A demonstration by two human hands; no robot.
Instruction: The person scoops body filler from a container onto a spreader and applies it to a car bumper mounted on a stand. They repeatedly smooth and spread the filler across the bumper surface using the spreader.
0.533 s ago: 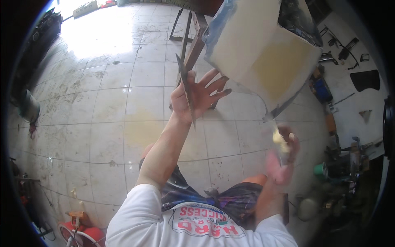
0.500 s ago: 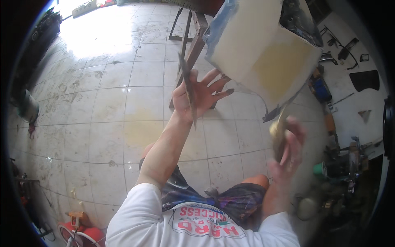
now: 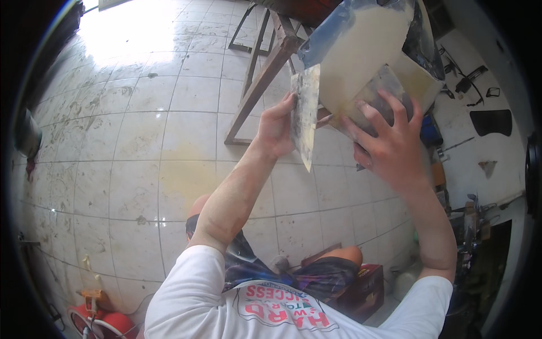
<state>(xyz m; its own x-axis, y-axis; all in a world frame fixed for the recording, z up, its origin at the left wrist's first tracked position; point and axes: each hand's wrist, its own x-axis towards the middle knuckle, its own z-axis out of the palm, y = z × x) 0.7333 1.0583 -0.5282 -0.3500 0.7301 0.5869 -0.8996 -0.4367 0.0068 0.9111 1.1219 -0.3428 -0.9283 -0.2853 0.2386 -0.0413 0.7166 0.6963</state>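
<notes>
My left hand (image 3: 278, 125) is closed on a flat putty spreader (image 3: 305, 116), a thin blade smeared grey and cream, held on edge near the panel's left corner. The fingers of my right hand (image 3: 389, 135) press a wide grey putty spreader (image 3: 379, 93) flat against the panel, thumb at its underside. That panel (image 3: 367, 42) is off-white with a blue left edge, and a yellowish filler patch (image 3: 416, 83) shows beyond my right fingers. Part of the patch is hidden behind the spreader and hand.
A rusty metal stand (image 3: 265, 73) is at the panel's left. Loose dark parts (image 3: 491, 123) lie at the right, with cluttered tools (image 3: 471, 226) below them. A red box (image 3: 361, 291) sits beside my right leg, and a red-and-white object (image 3: 101, 322) at lower left.
My right hand has moved up from below the panel and laid its spreader on the filler patch. My left hand has shifted right, its spreader turned to show its face.
</notes>
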